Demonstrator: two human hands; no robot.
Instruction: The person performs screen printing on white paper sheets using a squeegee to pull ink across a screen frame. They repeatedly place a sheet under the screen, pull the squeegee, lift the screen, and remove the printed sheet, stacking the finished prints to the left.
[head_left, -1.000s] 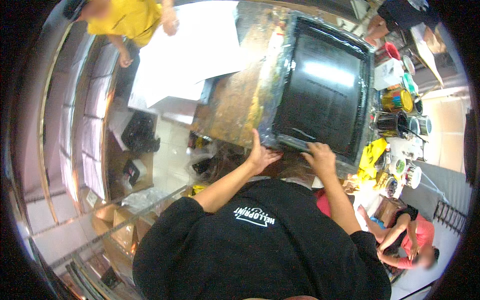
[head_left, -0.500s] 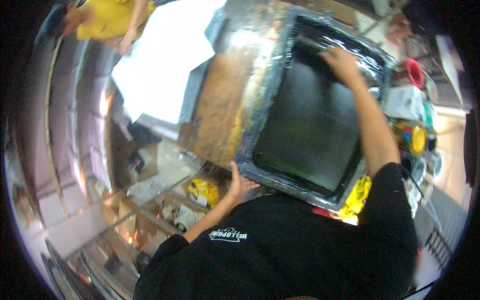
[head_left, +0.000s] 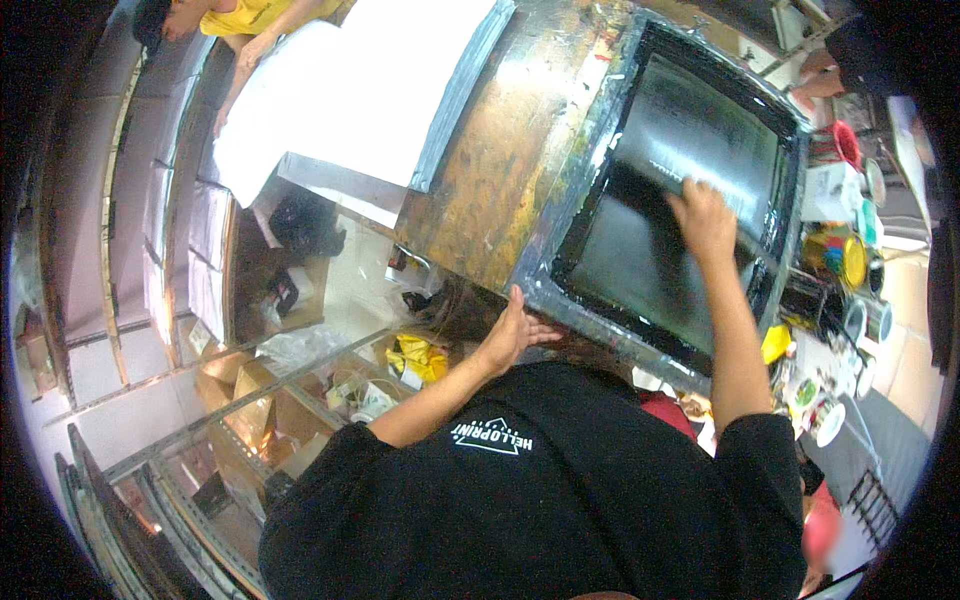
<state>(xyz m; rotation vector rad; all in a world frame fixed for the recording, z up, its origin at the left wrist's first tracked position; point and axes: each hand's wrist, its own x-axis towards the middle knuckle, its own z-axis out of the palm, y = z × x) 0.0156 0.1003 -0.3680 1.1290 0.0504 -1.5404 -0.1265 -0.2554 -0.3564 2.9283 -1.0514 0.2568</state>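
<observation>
A screen-printing frame (head_left: 640, 345) with a dark mesh and black-taped borders lies on the worktable in front of me. Over the middle of its mesh, my right hand (head_left: 708, 228) is closed around what looks like a dark squeegee (head_left: 645, 198), a black band lying across the screen. Wet-looking shine shows on the mesh beyond it. My left hand (head_left: 512, 335) rests against the frame's near left corner, thumb up along the edge and fingers stretched out along the front side; it is open.
Left of the frame is a paint-stained wooden board (head_left: 500, 190). Beyond it, a person in yellow (head_left: 255, 18) has an arm at large white sheets (head_left: 350, 90). Tubs and a yellow lid (head_left: 852, 262) stand to the right. Another person's hand (head_left: 820, 80) shows at far right. Cardboard boxes (head_left: 255, 410) sit lower left.
My right hand has drawn the squeegee from the far end of the screen toward me, to about mid-mesh. My left hand stays at the near left corner. The view has shifted.
</observation>
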